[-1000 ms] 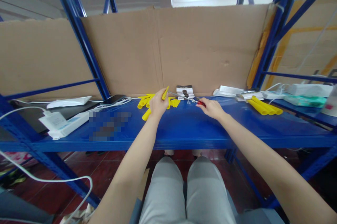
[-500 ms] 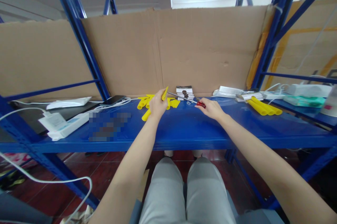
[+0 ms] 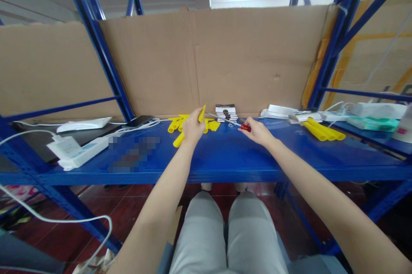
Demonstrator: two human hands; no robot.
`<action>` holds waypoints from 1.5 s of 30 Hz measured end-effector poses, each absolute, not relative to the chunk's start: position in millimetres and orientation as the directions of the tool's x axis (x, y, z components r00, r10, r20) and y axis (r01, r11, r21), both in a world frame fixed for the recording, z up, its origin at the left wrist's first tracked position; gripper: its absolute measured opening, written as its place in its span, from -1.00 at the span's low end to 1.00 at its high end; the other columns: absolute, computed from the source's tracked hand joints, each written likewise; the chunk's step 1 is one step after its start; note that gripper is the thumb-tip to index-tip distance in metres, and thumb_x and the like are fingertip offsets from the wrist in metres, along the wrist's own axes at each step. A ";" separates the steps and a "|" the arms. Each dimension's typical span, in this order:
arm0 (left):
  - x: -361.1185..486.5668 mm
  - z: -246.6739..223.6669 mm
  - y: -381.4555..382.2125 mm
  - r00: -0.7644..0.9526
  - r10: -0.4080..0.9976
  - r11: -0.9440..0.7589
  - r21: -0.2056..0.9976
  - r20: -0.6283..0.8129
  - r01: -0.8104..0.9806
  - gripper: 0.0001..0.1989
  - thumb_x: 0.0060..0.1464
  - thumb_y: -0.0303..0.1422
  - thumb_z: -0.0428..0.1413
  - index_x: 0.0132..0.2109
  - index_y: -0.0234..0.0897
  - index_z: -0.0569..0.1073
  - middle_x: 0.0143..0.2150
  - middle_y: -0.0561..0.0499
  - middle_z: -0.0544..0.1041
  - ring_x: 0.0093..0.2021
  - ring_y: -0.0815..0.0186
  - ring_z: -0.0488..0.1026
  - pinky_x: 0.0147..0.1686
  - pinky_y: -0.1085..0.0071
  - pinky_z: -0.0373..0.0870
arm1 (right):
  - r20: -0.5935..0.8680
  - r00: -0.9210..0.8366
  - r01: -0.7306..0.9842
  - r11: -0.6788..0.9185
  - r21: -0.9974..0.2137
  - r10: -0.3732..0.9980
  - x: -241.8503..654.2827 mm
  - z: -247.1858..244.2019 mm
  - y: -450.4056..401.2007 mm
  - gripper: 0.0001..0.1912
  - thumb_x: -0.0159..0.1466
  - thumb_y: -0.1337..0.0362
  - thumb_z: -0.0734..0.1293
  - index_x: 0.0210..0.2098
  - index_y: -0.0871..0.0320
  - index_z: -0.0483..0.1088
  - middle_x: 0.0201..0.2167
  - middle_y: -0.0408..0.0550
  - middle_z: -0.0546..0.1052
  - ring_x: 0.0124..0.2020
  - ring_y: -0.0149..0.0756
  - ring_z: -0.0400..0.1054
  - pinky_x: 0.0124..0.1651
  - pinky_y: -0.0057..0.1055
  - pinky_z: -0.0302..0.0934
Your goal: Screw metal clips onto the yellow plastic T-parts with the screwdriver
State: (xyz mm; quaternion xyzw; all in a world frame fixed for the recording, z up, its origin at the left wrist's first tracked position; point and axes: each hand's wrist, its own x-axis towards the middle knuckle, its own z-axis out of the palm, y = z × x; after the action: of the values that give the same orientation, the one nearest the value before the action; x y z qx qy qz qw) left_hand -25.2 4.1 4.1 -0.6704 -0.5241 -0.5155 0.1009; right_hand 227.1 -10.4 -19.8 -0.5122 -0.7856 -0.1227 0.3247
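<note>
My left hand (image 3: pixel 193 127) is closed around a yellow piece (image 3: pixel 202 114), whose pointed end sticks up past the fingers. Closed on the red handle of a screwdriver (image 3: pixel 245 127) is my right hand (image 3: pixel 257 131). The screwdriver's thin metal shaft runs left, its tip close beside the yellow piece; whether they touch I cannot tell. Several yellow tubes (image 3: pixel 179 139) lie on the blue shelf (image 3: pixel 231 153) around and behind my left hand. Behind the shaft sits a small stack of printed black-and-white boxes or cards (image 3: pixel 225 111), with tiny metal bits (image 3: pixel 231 125) in front.
Yellow tubes (image 3: pixel 322 130) and white packets (image 3: pixel 279 111) lie at the right. At the left are a white power strip (image 3: pixel 85 153), cables and a dark phone (image 3: pixel 139 121). A cardboard sheet (image 3: pixel 251 59) stands along the back between blue posts.
</note>
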 end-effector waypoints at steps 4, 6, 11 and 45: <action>-25.8 3.5 4.6 -0.082 0.598 -0.431 0.406 0.798 0.806 -0.63 0.13 -0.44 0.01 0.08 -0.18 0.46 0.03 -0.03 0.55 0.02 0.17 0.49 -0.07 0.36 0.38 | 0.618 -0.291 0.912 0.407 -0.051 0.730 225.6 -18.9 -12.6 -0.78 0.30 0.08 0.23 -0.29 0.12 0.28 -0.38 0.02 0.54 -0.39 -0.17 0.44 -0.42 -0.41 0.08; -26.5 3.2 5.2 -0.081 0.592 -0.435 0.403 0.802 0.806 -0.63 0.13 -0.44 0.01 0.08 -0.20 0.45 0.04 -0.04 0.54 0.02 0.17 0.49 -0.06 0.36 0.38 | 0.604 -0.300 0.924 0.383 -0.009 0.738 224.6 -18.2 -14.3 -0.75 0.32 0.07 0.22 -0.28 0.13 0.31 -0.35 0.04 0.55 -0.34 -0.14 0.46 -0.39 -0.39 0.09; -26.4 3.8 5.1 -0.082 0.594 -0.431 0.403 0.800 0.807 -0.63 0.13 -0.44 0.01 0.08 -0.20 0.45 0.04 -0.03 0.54 0.01 0.18 0.49 -0.06 0.36 0.37 | 0.598 -0.308 0.925 0.380 0.006 0.740 223.0 -16.5 -16.9 -0.72 0.36 0.10 0.15 -0.22 0.15 0.37 -0.23 0.09 0.57 -0.24 -0.13 0.47 -0.32 -0.38 0.13; -28.8 2.7 8.5 -0.094 0.578 -0.434 0.403 0.811 0.806 -0.66 0.17 -0.39 0.00 0.06 -0.19 0.47 0.05 -0.05 0.54 0.05 0.20 0.47 -0.01 0.36 0.36 | 0.603 -0.313 0.928 0.371 0.031 0.733 221.7 -15.1 -20.3 -0.67 0.37 0.09 0.12 -0.15 0.17 0.39 -0.25 0.10 0.58 -0.24 -0.13 0.47 -0.32 -0.39 0.14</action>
State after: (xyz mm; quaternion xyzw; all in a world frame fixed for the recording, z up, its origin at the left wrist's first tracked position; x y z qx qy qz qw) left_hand -28.8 8.5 2.7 -0.6641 -0.5207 -0.5254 0.1084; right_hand 221.7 -20.3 -15.1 -0.5274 -0.7876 -0.1906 0.2553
